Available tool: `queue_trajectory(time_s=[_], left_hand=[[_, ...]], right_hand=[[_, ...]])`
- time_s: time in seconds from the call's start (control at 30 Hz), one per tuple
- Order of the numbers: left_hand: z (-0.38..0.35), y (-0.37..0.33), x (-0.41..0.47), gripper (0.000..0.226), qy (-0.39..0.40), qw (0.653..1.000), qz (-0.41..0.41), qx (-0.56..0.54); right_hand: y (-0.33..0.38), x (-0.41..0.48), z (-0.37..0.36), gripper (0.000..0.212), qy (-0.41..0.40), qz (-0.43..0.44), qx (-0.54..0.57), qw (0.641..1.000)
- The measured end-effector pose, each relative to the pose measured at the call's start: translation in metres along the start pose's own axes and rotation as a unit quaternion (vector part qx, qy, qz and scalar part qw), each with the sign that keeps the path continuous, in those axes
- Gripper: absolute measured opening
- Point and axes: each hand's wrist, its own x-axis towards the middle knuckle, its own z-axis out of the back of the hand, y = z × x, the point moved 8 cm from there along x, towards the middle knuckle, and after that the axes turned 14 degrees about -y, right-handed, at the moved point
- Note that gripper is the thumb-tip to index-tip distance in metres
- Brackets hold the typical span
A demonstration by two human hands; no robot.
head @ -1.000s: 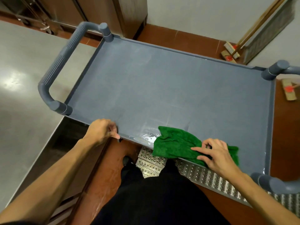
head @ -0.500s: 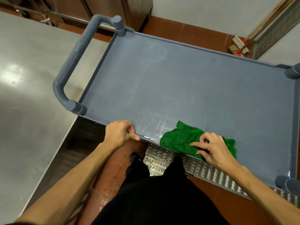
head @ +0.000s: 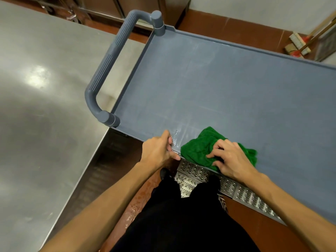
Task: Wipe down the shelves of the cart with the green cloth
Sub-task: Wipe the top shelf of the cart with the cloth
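Observation:
The grey plastic cart's top shelf (head: 227,91) fills the middle of the head view, with a ribbed push handle (head: 107,70) at its left end. A crumpled green cloth (head: 198,148) lies on the shelf at its near edge. My right hand (head: 229,159) presses on the cloth with curled fingers gripping its folds. My left hand (head: 158,151) grips the shelf's near rim just left of the cloth, thumb on top. A wet streak (head: 180,133) shines between the two hands. The lower shelves are hidden.
A stainless steel table (head: 41,106) stands close on the left of the cart. A perforated metal drain grate (head: 236,188) runs along the brown floor under the cart's near edge. Brooms (head: 298,44) lean against the wall at the far right. My legs stand by the grate.
The view has swung left, so the cart sits further right in the frame. My right hand has drawn the cloth leftwards along the near edge, closer to my left hand, and bunched it up.

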Motion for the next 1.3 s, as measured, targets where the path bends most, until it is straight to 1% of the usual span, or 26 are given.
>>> queue_trajectory(time_s=[0.13, 0.23, 0.37, 0.43, 0.53, 0.63, 0.7, 0.77, 0.8, 1.03, 1.17, 1.3], left_hand=[[-0.002, 0.002, 0.002, 0.07, 0.006, 1.0, 0.009, 0.003], [-0.002, 0.006, 0.003, 0.073, 0.001, 1.0, 0.002, 0.002], [-0.003, 0.006, 0.007, 0.078, 0.027, 0.997, -0.07, 0.029], [0.008, 0.012, 0.012, 0.08, 0.021, 0.991, -0.122, 0.049], [0.035, 0.031, 0.021, 0.07, 0.005, 0.979, -0.198, 0.056], [0.063, 0.062, 0.036, 0.061, -0.002, 0.972, -0.219, 0.09], [0.072, 0.082, 0.045, 0.063, 0.028, 0.972, -0.198, 0.127], [0.07, 0.097, 0.054, 0.065, 0.069, 0.973, -0.148, 0.16], [0.069, 0.101, 0.057, 0.065, 0.074, 0.974, -0.132, 0.167], [0.069, 0.113, 0.058, 0.062, 0.002, 0.991, -0.097, 0.097], [0.067, 0.117, 0.06, 0.062, 0.007, 0.993, -0.081, 0.091], [0.071, 0.117, 0.057, 0.071, -0.006, 0.997, -0.062, 0.055]], right_hand=[[0.015, 0.016, -0.013, 0.035, -0.004, -0.003, 0.01, 1.0], [0.03, 0.029, -0.024, 0.036, 0.015, 0.003, 0.004, 1.0], [0.029, 0.035, -0.028, 0.041, 0.057, 0.011, -0.009, 0.998], [0.024, 0.034, -0.028, 0.047, 0.084, 0.012, -0.008, 0.996], [0.018, 0.036, -0.027, 0.053, 0.124, 0.008, 0.027, 0.992], [0.014, 0.04, -0.024, 0.052, 0.149, 0.011, 0.068, 0.986], [0.016, 0.044, -0.024, 0.052, 0.162, 0.031, 0.056, 0.985], [0.02, 0.049, -0.025, 0.051, 0.161, 0.052, 0.038, 0.985], [0.022, 0.052, -0.027, 0.05, 0.157, 0.061, 0.031, 0.985], [0.028, 0.062, -0.03, 0.049, 0.131, 0.09, 0.03, 0.987], [0.039, 0.078, -0.039, 0.046, 0.137, 0.107, 0.023, 0.985], [0.053, 0.094, -0.049, 0.045, 0.149, 0.122, 0.018, 0.981]])
